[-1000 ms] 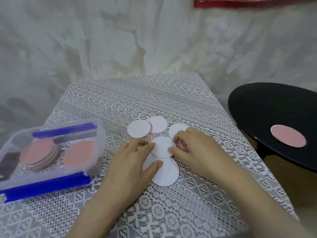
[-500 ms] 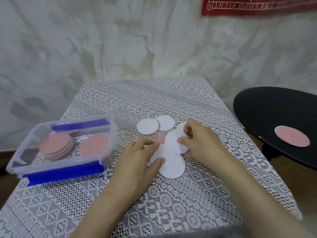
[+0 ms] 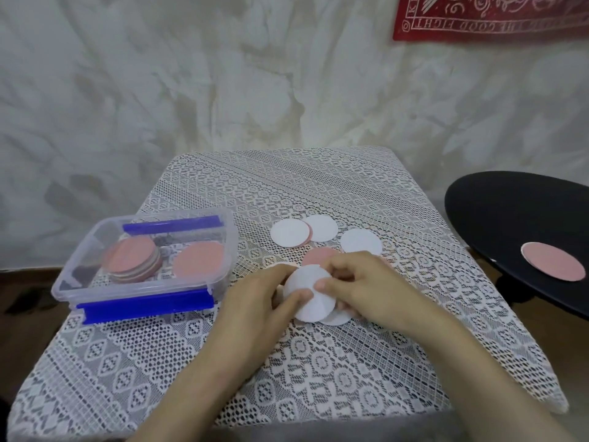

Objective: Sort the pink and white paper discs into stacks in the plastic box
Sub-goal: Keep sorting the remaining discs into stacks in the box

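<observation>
A small pile of white paper discs (image 3: 307, 293) lies mid-table. My left hand (image 3: 255, 301) grips its left side with the thumb on top. My right hand (image 3: 363, 288) pinches the top white disc at its right edge. A pink disc (image 3: 318, 255) shows just behind the pile. More white discs (image 3: 290, 233) (image 3: 322, 228) (image 3: 361, 241) lie further back. The clear plastic box (image 3: 140, 283) with blue clips stands at the left. It holds a tall stack with a pink disc on top (image 3: 134, 260) and a pink disc (image 3: 197, 260) beside it.
A lace tablecloth (image 3: 318, 362) covers the small table. A black round table (image 3: 522, 224) stands at the right with one pink disc (image 3: 554, 261) on it. A draped white sheet and a red hanging (image 3: 494, 17) are behind.
My right hand has brought the white disc it picked up onto the pile at my left hand, and both hands now hold the pile together. The camera view has tilted up.
</observation>
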Motion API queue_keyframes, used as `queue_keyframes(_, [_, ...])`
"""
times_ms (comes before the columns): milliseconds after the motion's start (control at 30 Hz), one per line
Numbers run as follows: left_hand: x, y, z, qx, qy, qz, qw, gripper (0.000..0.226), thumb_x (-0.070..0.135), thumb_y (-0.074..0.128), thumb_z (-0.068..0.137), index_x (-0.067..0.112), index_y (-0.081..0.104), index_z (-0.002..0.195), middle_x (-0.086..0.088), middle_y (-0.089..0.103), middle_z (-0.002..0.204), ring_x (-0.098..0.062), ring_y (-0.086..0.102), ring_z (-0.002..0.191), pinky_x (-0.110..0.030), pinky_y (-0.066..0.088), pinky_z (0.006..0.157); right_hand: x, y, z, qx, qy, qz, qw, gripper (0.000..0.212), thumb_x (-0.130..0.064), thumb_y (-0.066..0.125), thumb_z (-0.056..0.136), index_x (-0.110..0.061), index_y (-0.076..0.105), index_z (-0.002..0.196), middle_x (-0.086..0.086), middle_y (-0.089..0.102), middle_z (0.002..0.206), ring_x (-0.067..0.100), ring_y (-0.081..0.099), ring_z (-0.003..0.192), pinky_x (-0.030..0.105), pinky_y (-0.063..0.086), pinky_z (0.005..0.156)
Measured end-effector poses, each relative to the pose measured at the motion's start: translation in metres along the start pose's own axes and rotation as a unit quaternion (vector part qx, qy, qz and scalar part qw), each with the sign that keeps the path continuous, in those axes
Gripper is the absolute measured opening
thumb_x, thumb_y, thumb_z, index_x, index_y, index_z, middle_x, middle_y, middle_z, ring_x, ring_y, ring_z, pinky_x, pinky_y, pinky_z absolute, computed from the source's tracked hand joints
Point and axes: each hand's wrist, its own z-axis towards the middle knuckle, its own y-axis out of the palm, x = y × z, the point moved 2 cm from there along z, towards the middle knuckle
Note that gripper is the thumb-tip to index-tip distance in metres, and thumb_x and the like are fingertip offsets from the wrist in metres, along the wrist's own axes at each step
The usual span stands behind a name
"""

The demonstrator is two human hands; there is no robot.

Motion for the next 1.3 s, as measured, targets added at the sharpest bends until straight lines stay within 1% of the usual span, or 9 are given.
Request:
queue_keyframes(233, [-0.007,-0.002,0.001,0.007,-0.071,-0.092,0.993,0.013,0.035,0.064,0.095,0.035,0.059,0.083,0.020,0.063,0.072,0.005,0.055,0.068,-0.015,0.037,0.054,0.005,-0.004,0.011,0.060,0.007,-0.085,0.995,0.017,-0.035,0.060,0.099,-0.039,0.068,0.085,-0.009,0.073,0.076,0.011,0.068,0.070,0.035,0.054,0.066])
queue_keyframes(333, [-0.009,-0.001,0.002,0.010,-0.091,-0.095,0.991,0.015,0.034,0.066,0.093,0.035,0.058,0.080,0.020,0.063,0.071,0.007,0.056,0.069,-0.012,0.037,0.054,0.005,-0.011,0.013,0.047,0.027,-0.179,0.982,0.008,-0.040,0.062,0.096,-0.037,0.065,0.102,-0.016,0.065,0.085,0.010,0.063,0.080,0.028,0.049,0.061])
queue_keyframes(467, [-0.012,-0.002,0.000,0.009,-0.117,-0.118,0.986,0.009,0.036,0.068,0.091,0.035,0.061,0.085,0.019,0.069,0.080,0.002,0.061,0.071,-0.012,0.038,0.055,0.000,-0.010,0.015,0.013,0.038,-0.232,0.972,0.023,-0.042,0.073,0.083,-0.050,0.058,0.098,-0.019,0.059,0.085,0.000,0.057,0.077,0.023,0.041,0.058])
queue_keyframes(567, [-0.013,-0.002,0.001,0.003,-0.120,-0.113,0.986,0.005,0.038,0.065,0.093,0.035,0.062,0.090,0.020,0.070,0.087,0.002,0.063,0.076,-0.017,0.042,0.059,0.003,-0.011,0.022,0.038,0.031,-0.250,0.967,0.031,-0.042,0.075,0.082,-0.037,0.058,0.107,-0.017,0.056,0.095,0.007,0.059,0.086,0.030,0.048,0.070])
queue_keyframes(767, [-0.012,-0.001,0.002,-0.003,-0.118,-0.116,0.986,0.006,0.037,0.061,0.096,0.033,0.061,0.091,0.020,0.069,0.086,-0.001,0.063,0.076,-0.026,0.050,0.065,0.015,-0.020,0.030,0.106,0.030,-0.206,0.972,0.019,-0.035,0.068,0.092,-0.029,0.050,0.089,-0.009,0.061,0.085,0.010,0.056,0.074,0.031,0.040,0.062])
queue_keyframes(900, [-0.011,-0.002,0.002,-0.004,-0.120,-0.123,0.985,0.007,0.037,0.059,0.097,0.034,0.061,0.091,0.021,0.068,0.083,0.001,0.061,0.068,-0.018,0.044,0.057,0.019,-0.024,0.031,0.159,0.016,-0.110,0.981,0.014,-0.029,0.064,0.097,-0.028,0.054,0.087,-0.005,0.063,0.085,0.019,0.063,0.069,0.039,0.055,0.061])
queue_keyframes(1000, [-0.010,-0.002,0.003,0.004,-0.123,-0.141,0.982,0.006,0.034,0.059,0.098,0.032,0.060,0.092,0.013,0.065,0.074,0.000,0.058,0.055,-0.018,0.043,0.052,0.016,-0.030,0.027,0.194,0.027,0.052,0.979,0.013,-0.020,0.061,0.100,-0.020,0.060,0.087,-0.004,0.062,0.073,0.015,0.058,0.052,0.022,0.046,0.042])
queue_keyframes(1167, [-0.006,-0.003,0.001,0.000,-0.130,-0.173,0.976,0.006,0.028,0.054,0.102,0.028,0.059,0.101,0.004,0.064,0.062,-0.003,0.056,0.042,-0.020,0.045,0.044,0.014,-0.026,0.014,0.110,0.017,0.094,0.989,0.012,-0.016,0.062,0.100,-0.012,0.070,0.092,-0.005,0.059,0.057,0.012,0.049,0.046,0.022,0.040,0.043])
queue_keyframes(1300, [-0.005,-0.002,-0.002,-0.027,-0.127,-0.199,0.971,0.015,0.031,0.045,0.105,0.035,0.059,0.111,-0.006,0.068,0.062,-0.008,0.059,0.048,-0.022,0.047,0.049,0.016,-0.007,0.011,0.064,0.025,0.063,0.996,0.007,-0.023,0.070,0.094,-0.028,0.075,0.097,-0.004,0.074,0.087,0.011,0.065,0.058,0.026,0.051,0.053])
